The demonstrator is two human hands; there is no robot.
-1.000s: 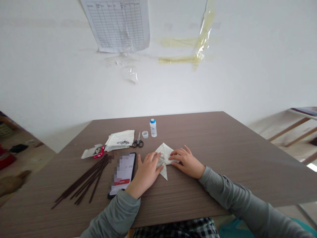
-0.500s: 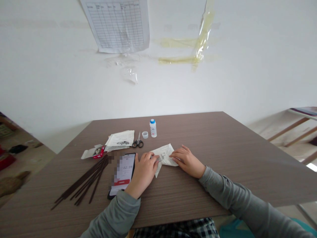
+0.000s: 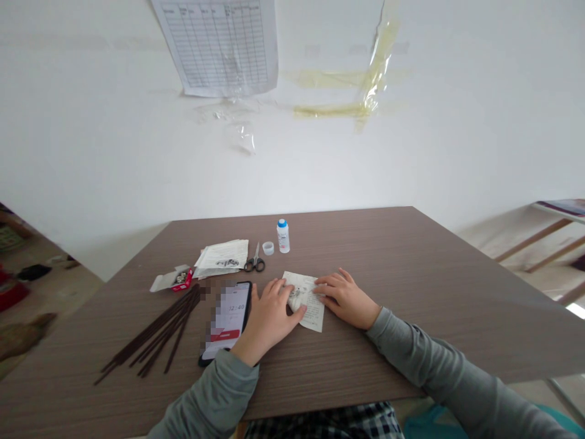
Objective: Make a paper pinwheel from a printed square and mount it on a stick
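A printed sheet of paper (image 3: 311,310) with a small dark drawing lies on the table between my hands. My left hand (image 3: 270,314) rests on its left side, fingers spread, with the thumb over the lower part. On the upper right edge, the fingertips of my right hand (image 3: 348,297) touch the paper, its fingers stretched out and slightly bent. Just left of my left hand is a phone (image 3: 229,320) showing a running timer. Part of the sheet is hidden beneath the left fingers.
Behind my hands stand a blue-capped white bottle (image 3: 283,236), a small clear cup (image 3: 268,248) and black-handled scissors (image 3: 255,262). Further left are a paper stack (image 3: 222,257), an open red box (image 3: 181,279) of small metal pieces, and several dark thin sticks (image 3: 153,335). A white wall rises behind the table.
The paper, which was folded or turned at an angle, now lies flatter and straighter, its lower edge nearer me. My left thumb has spread outward over it; the right hand has barely moved.
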